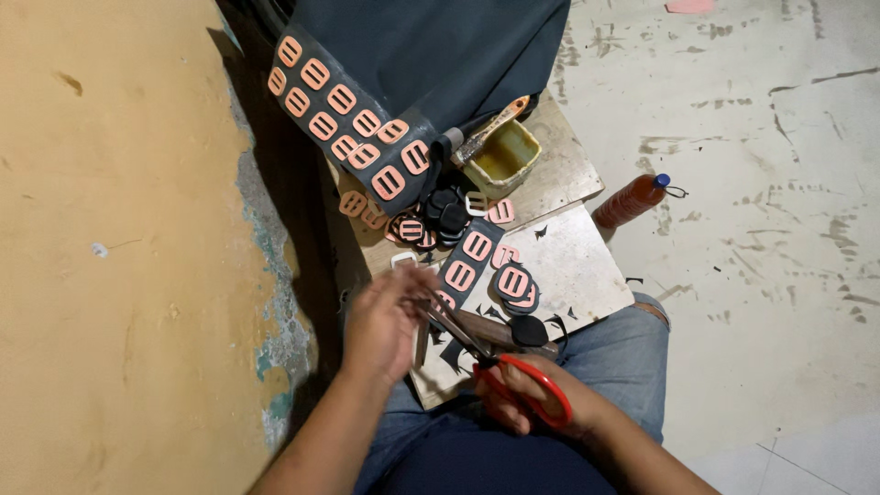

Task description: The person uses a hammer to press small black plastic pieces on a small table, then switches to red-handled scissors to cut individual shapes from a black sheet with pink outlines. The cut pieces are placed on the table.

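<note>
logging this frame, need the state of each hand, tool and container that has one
red-handled scissors: gripped, blades on the strip
right hand: fingers through the handles
left hand: pinching the dark strip
dark strip with orange buckle shapes: partly cut, flat on the board
small square yellowish tub: open, brush resting across it
brown bottle with blue cap: capped, lying on the floor
</note>
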